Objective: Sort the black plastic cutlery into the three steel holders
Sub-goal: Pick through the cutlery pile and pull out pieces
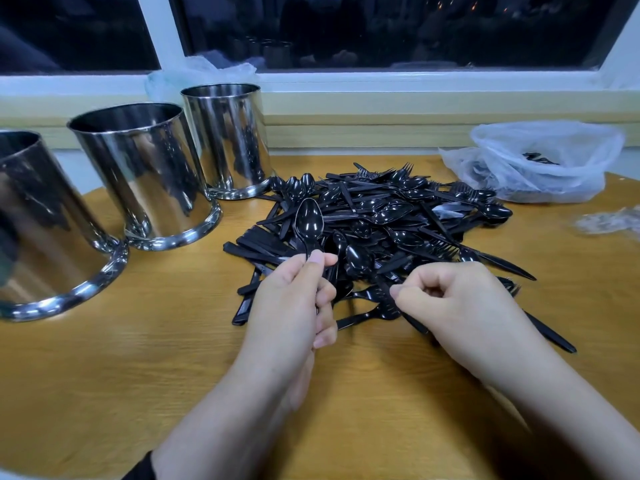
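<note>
Holding black cutlery: clear plastic bag.

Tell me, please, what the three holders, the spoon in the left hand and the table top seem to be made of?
Holders: apparently polished steel, since their walls mirror the room. Spoon, held by the left hand: glossy black plastic by its look, thin with bright highlights on the bowl. Table top: wood or a wood-look laminate, judging by its printed-looking yellow grain; I cannot tell which.

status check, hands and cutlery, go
Left hand grips a spoon upright. Right hand pinches another piece in the pile. Three steel holders stand left, nothing blocking them.
</note>
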